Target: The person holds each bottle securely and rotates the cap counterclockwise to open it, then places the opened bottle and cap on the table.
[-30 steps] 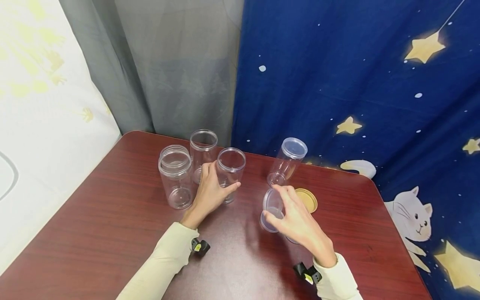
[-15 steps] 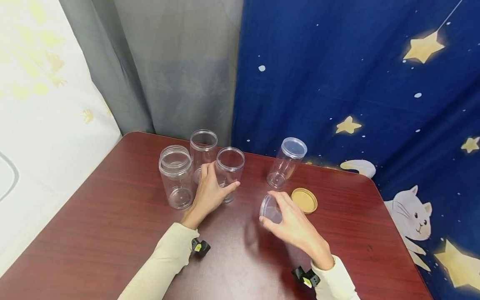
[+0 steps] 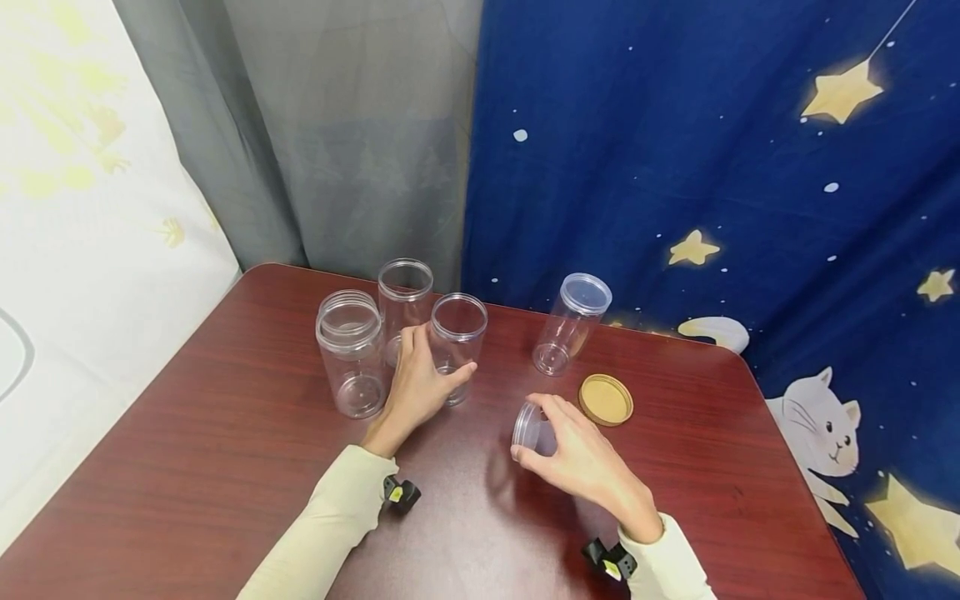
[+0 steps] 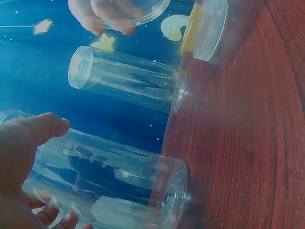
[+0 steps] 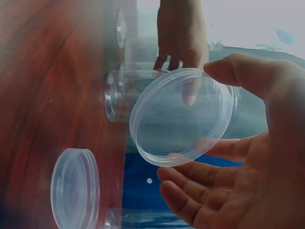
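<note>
Head view, left hand: the left hand (image 3: 420, 383) curls round a clear jar (image 3: 465, 346), which stands upright left of the worktop's (image 3: 450, 542) middle, in from the far edge.
Head view, right hand: we see the right hand (image 3: 588, 458) pinching a clear lid (image 3: 534, 432), steeply tilted, nearer the near edge than the jar.
Head view, far edge: a lidded jar (image 3: 573, 325) stands upright close to it, right of the middle; a gold lid (image 3: 606, 400) lies toward the far right corner.
Head view, far left corner: we find a rear jar (image 3: 405, 308) and a front jar (image 3: 352, 358) near it; a second rim shows behind the front jar's, though we cannot tell whose.
Left wrist view, jar: thumb on one side, fingers on the other; a loose clear lid (image 4: 213, 28) sits on the worktop by the gold lid; we cannot tell if they touch.
Right wrist view, clear lid: the thumb and fingers hold its rim from opposite sides, above the worktop.
</note>
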`<state>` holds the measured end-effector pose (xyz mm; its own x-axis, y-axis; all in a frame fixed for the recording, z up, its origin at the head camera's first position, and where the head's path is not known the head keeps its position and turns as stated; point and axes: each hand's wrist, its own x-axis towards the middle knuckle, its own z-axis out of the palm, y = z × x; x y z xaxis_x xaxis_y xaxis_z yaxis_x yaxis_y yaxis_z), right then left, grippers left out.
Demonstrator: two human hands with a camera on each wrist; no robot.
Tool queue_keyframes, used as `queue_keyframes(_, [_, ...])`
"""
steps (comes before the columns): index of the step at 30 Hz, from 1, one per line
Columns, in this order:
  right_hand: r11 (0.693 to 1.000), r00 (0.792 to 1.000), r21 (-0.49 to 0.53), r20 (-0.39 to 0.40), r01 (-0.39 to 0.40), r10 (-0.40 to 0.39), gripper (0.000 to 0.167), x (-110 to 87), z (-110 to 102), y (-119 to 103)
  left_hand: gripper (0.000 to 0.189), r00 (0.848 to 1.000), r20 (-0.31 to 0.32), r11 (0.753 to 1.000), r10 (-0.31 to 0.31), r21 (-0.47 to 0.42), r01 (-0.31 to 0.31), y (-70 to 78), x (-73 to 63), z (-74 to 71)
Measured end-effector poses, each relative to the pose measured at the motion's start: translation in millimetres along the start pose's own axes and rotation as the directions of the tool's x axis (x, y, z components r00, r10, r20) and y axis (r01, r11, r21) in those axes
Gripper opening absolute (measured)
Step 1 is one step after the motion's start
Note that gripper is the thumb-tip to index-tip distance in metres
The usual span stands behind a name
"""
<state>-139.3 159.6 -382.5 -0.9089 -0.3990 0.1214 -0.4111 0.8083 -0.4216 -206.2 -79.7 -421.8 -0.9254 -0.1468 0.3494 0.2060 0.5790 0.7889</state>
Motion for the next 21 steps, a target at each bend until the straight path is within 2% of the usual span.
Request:
queue_keyframes(10, [0.999, 1.000, 0.034, 0.022, 0.017, -0.017, 0.065, -0.5, 8.0, -1.7, 0.078, 1.000, 0.004, 0.999, -0.020, 0.033, 0.020, 0.6, 1.3, 1.4])
queue_keyframes(17, [0.996, 0.997, 0.066, 0.040, 0.064, -0.066, 0.065, -3.0, 13.5, 0.6, 0.077, 1.000, 0.011, 0.999, -0.027, 0.039, 0.026, 0.9, 0.4, 0.5])
queue_keyframes(21, [0.996, 0.996, 0.080, 0.065, 0.048, -0.054, 0.066, -4.4, 15.9, 0.8, 0.076, 0.999, 0.014, 0.999, -0.028, 0.044, 0.028, 1.2, 0.5, 0.6])
